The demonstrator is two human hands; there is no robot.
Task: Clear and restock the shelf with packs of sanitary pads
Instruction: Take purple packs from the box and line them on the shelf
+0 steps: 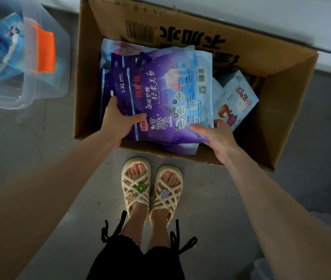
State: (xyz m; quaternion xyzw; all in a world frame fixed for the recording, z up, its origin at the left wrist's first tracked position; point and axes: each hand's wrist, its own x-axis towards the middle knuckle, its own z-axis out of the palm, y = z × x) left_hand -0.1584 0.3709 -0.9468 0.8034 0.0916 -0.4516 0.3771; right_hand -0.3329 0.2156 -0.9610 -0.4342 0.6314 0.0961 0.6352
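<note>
Several other packs (238, 98) crowd the purple pack (160, 93) inside the box (281, 118).

"L-XL", "Premium" on purple pack (160, 93)

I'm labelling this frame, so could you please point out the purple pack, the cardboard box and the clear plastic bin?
purple pack (160, 93): head view, its printed front.
cardboard box (288, 110): head view, inner right wall.
clear plastic bin (43, 86): head view, near wall.

purple pad pack (160, 93) (flat) atop carton (281, 110)
</note>
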